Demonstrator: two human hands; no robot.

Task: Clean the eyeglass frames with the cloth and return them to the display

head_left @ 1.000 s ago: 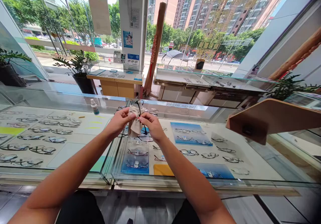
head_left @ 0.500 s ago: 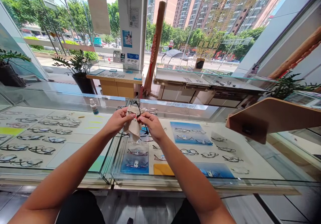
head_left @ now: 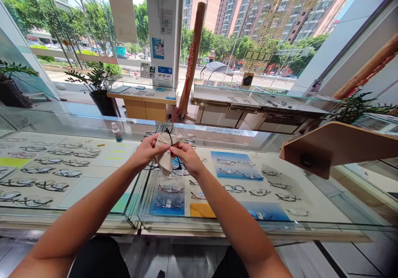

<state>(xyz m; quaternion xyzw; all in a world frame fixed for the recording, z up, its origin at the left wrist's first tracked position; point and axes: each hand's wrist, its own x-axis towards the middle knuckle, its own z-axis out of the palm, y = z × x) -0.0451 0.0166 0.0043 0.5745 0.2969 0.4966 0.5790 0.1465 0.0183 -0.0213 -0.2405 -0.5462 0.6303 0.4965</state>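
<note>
My left hand (head_left: pixel 146 150) is closed on a pale beige cloth (head_left: pixel 164 162) with a zigzag edge, which hangs down from the fingers. Pinched in my right hand (head_left: pixel 187 157) is a pair of dark-framed eyeglasses (head_left: pixel 168 133); one temple sticks up above the cloth and another dark part points down below. The cloth covers most of the frame, so the lenses are hidden. Both hands meet above the glass display case (head_left: pixel 139 224), their fingertips close together. Left of them, a small white bottle (head_left: pixel 117 132) with a blue-green label stands on the glass.
Rows of eyeglasses (head_left: pixel 66 173) lie under the glass on both sides. A wooden panel (head_left: pixel 345 145) juts over the case at right. Beyond stand a low counter (head_left: pixel 146 108), a potted plant (head_left: pixel 101 91) and a leaning wooden post (head_left: pixel 192 58) before the windows.
The fingers of both hands have shifted slightly on the cloth and eyeglasses, and the upright temple sits a little lower. The bottle and case look the same.
</note>
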